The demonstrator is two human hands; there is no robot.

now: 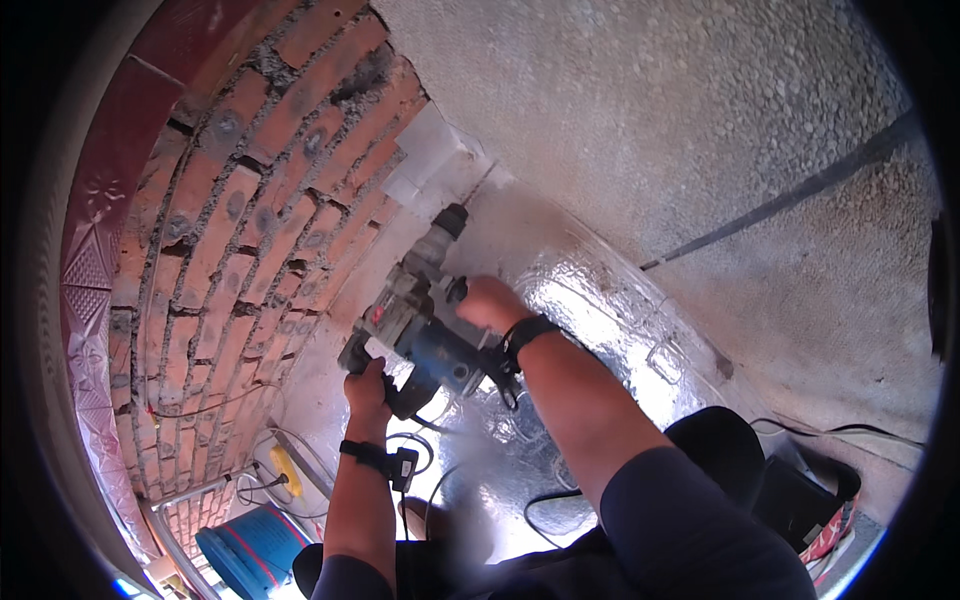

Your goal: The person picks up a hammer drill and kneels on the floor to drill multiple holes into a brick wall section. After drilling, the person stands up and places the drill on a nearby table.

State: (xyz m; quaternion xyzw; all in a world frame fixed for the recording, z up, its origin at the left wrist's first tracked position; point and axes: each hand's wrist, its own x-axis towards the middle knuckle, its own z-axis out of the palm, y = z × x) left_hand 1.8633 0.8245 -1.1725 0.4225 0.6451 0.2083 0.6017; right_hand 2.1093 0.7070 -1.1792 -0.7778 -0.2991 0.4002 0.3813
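Observation:
A rotary hammer drill (402,312) with a blue motor housing and a grey, dusty body is held in both hands. My left hand (368,388) is closed round its rear handle. Higher up and to the right, my right hand (490,304) grips the side handle near the front. From the black chuck (450,219) a thin bit (480,186) points up and right towards the corner of the walls. Whether its tip touches the surface I cannot tell. Dark straps (366,453) circle both wrists, with a small black box at the left one.
An exposed brick wall (235,220) with rough mortar rises on the left, edged by dark red tiles (105,180). A pebbled grey wall (680,110) stands right. Cables (545,505) trail below the drill. A blue bucket (250,550) and a yellow object (285,470) sit lower left.

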